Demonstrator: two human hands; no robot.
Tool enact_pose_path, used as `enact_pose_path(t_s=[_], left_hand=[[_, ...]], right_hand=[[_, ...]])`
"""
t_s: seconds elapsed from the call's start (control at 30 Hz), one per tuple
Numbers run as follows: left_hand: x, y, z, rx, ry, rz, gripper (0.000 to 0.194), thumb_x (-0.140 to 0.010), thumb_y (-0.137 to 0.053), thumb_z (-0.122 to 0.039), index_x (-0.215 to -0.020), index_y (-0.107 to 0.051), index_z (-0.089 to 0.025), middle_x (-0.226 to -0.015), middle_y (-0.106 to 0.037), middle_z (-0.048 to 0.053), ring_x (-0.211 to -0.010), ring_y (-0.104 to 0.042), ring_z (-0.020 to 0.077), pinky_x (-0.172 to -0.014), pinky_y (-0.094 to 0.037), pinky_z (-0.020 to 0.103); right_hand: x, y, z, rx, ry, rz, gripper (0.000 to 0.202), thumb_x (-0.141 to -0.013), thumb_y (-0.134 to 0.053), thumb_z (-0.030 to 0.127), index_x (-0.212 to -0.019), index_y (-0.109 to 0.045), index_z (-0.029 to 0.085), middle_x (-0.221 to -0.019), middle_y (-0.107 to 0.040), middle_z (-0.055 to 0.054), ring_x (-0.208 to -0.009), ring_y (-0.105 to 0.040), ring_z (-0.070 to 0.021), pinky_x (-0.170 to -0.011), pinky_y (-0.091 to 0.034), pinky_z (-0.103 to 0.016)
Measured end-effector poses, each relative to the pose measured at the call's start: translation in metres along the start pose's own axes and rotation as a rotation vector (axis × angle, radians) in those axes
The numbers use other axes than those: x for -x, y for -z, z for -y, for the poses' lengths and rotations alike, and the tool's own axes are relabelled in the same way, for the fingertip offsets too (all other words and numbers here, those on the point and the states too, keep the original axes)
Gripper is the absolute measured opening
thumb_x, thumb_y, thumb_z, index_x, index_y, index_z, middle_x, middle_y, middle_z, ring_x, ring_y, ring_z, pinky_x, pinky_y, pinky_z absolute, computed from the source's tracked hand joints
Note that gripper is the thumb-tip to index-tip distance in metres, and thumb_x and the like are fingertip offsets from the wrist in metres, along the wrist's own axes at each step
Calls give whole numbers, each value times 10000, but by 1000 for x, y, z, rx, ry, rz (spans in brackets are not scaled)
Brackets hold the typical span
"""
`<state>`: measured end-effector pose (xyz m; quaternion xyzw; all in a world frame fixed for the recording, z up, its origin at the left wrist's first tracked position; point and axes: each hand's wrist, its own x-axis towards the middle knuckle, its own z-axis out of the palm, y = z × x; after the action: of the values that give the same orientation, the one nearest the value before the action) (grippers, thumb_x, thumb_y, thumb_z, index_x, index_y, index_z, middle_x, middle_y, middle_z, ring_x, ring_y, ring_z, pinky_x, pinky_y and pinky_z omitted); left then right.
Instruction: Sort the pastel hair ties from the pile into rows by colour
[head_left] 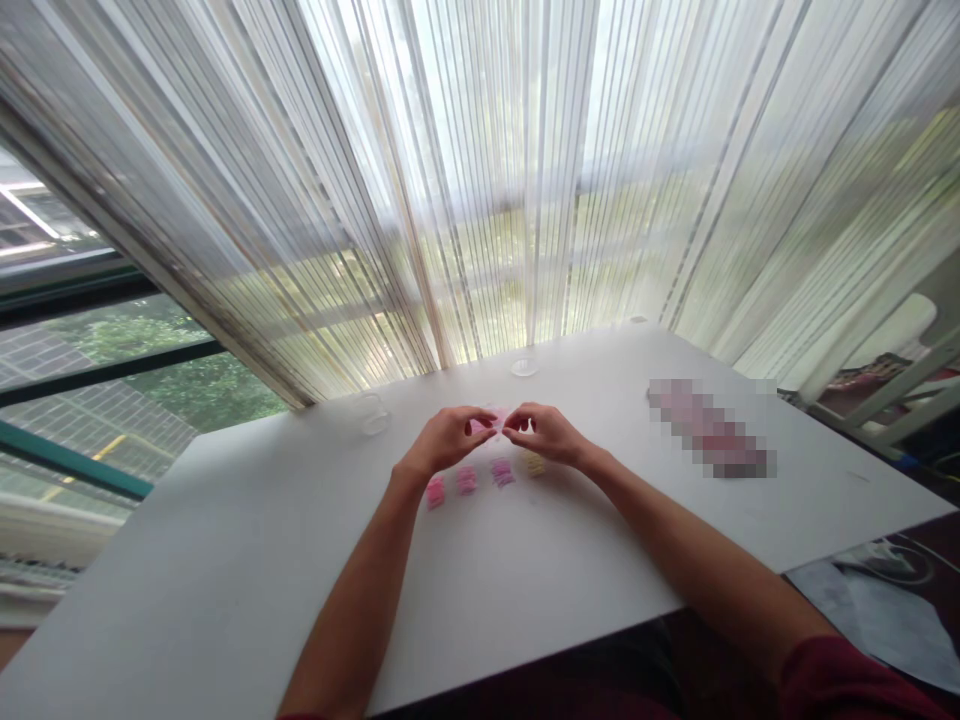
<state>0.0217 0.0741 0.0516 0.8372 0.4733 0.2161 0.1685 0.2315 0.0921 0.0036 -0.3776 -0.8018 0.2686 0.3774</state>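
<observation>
Over the white table (300, 570), my left hand (450, 437) and my right hand (545, 432) face each other with thumbs and fingers pinched. What is between the fingertips is too small to make out. Behind them lies a pink item (491, 418), partly covered by the fingers. Nearer to me, small bundles form a row: a bright pink one (436, 491), a lighter pink one (466, 481), a purple one (502, 473) and a pale yellow one (534, 463) just below my right hand.
A clear round dish (524, 368) sits beyond my hands, and a clear item (373, 414) lies to the left. A pixelated reddish object (709, 428) is on the right. Sheer curtains (510, 200) hang along the table's far edge. A chair (892, 370) stands at the right.
</observation>
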Motion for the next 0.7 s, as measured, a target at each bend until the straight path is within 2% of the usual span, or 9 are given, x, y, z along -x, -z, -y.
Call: enact_pose_path(t_s=[0.17,0.4,0.53,0.7], left_hand=[[0,2,-5,-5,-5,15,230,-851,-592,-365,-921,-762,-226,-784,-735,8,-631,-582,131,-585,-434,225],[1,5,1,54,1,-46,233,-841,-617,-368,-928,-762,-207,-754,-728,5,-596,-548,112,-585,-431,215],[0,4,0,94,6,-73,277,-846,-611,-411,-923,-757,-188,-755,-727,15,-581,-534,109,-578,-431,218],[-1,1,-4,124,-19,-56,285,-854,-593,-411,-923,-749,-183,-791,-732,22,-603,-545,113,-584,-438,221]], right_hand=[[1,-2,3,-36,7,7,108,-807,-639,254,-778,-699,169,-746,-660,-20,-670,-577,-120,-634,-463,-237],[1,1,3,-56,-3,-88,163,-848,-598,278,-878,-704,158,-824,-702,-49,-703,-601,-133,-649,-484,-257],[2,1,8,-148,-4,-41,245,-833,-640,371,-935,-707,158,-863,-723,-50,-730,-634,-138,-632,-489,-244],[2,0,8,-109,10,-43,222,-857,-614,362,-869,-715,165,-810,-727,-36,-679,-617,-125,-634,-484,-244]])
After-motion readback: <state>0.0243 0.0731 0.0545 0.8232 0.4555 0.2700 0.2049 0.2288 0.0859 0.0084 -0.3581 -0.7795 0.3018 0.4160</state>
